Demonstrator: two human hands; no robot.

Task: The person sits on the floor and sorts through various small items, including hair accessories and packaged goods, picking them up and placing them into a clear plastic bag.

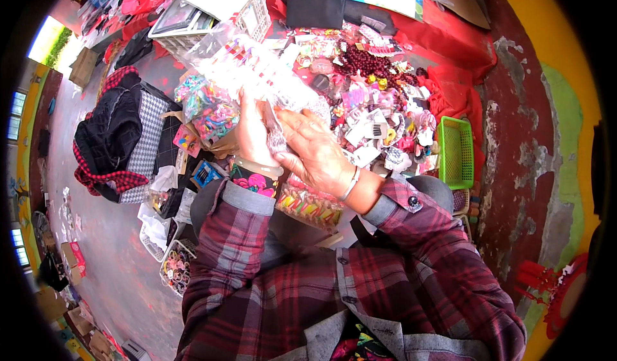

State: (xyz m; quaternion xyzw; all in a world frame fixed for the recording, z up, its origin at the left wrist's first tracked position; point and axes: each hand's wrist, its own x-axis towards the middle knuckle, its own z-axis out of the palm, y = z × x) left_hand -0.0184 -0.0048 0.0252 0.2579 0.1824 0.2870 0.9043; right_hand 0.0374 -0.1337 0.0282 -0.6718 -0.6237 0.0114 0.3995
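Note:
My left hand [252, 133] is upright in front of me, its fingers partly lost in glare. Between it and my right hand is a small clear plastic packet [275, 129] with something pinkish-brown inside. My right hand [315, 149] presses the packet from the other side, thumb bent against its lower end. Just beyond the fingers lies a large clear plastic bag [257, 62], washed out by bright light. Below my wrists rests a clear bag of colourful striped pieces [308, 207]. A bag of multicoloured hair ties [215, 113] sits left of my left hand.
A heap of small packaged accessories and dark red beads [366, 65] spreads at the right. Beside it stands a green plastic basket [456, 152]. A white crate [254, 14] is at the back. A dark jacket [109, 129] lies at the left, near a small basket of hair ties [178, 268].

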